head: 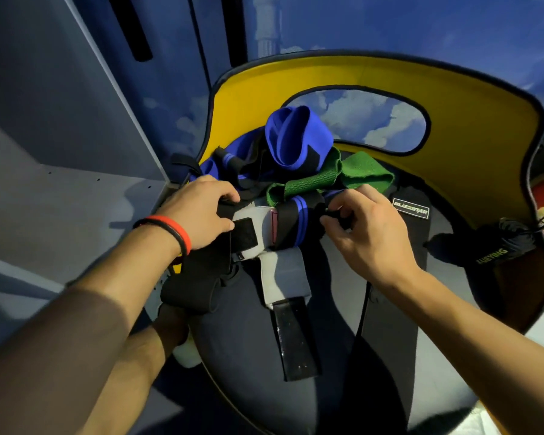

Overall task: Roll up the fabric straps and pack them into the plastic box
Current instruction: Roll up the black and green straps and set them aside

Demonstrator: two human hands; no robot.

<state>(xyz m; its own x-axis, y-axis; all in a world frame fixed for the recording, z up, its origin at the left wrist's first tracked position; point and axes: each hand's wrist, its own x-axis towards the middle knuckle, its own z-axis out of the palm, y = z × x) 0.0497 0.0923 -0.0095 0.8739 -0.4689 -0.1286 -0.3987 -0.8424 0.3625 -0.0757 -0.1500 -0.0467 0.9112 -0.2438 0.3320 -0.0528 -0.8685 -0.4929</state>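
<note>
straps — blue, green, black, grey — heaped on chair seat | left hand fingers curled on black strap, thumb on velcro patch | right hand pinching a black strap end

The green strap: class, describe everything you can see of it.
The green strap is matte, woven-looking fabric, unrolled, loosely folded and crumpled in the pile. It lies in front of the blue strap, touching it, and its near end meets the striped black strap. The right hand pinches that black strap close by; whether it touches the green is unclear.
</note>
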